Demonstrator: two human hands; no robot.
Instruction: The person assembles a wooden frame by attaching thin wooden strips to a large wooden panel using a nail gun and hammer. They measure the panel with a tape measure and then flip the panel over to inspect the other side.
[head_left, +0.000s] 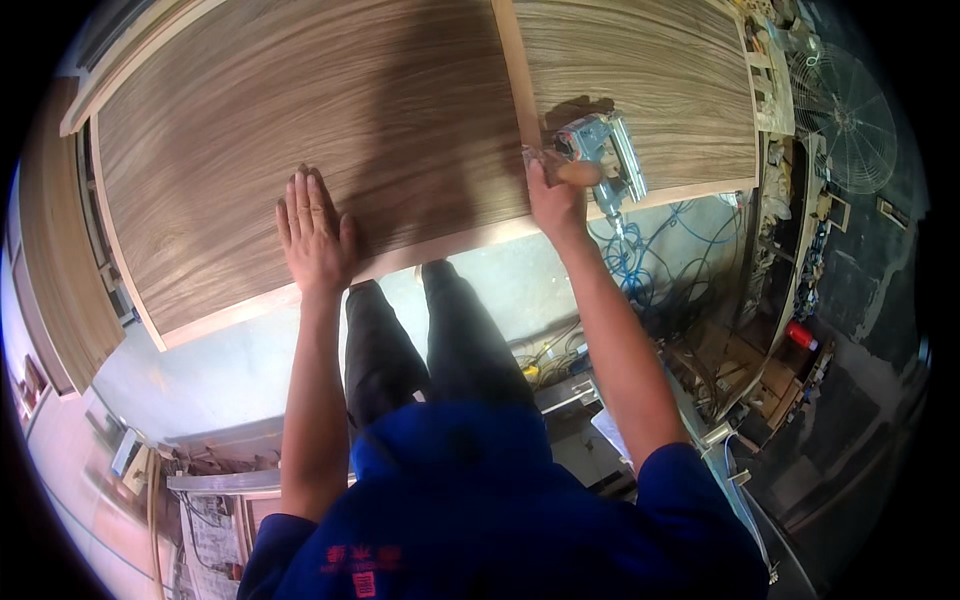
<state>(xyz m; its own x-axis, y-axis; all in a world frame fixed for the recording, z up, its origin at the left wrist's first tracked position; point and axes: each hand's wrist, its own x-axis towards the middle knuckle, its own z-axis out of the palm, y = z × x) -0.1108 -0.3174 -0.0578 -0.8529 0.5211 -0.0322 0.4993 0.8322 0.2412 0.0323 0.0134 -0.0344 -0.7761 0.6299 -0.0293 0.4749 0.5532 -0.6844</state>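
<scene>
My left hand (318, 240) lies flat with fingers stretched out on a large brown wood-grain panel (230, 130), close to its pale near edge strip. At the near end of the pale divider strip (516, 80), my right hand (557, 200) is closed around a tool with a rounded wooden handle (578, 174); its other end is mostly hidden by my fingers. Just right of that hand, a blue-grey air nail gun (597, 140) rests on the panel, its hose fitting reaching past the near edge.
Blue air hose (628, 262) lies coiled on the floor below the gun. At the right stand a wire-guarded fan (845, 120) and a cluttered rack (785, 230); a red bottle-like object (801, 335) is nearby. Long wooden boards (65, 260) flank the panel at the left.
</scene>
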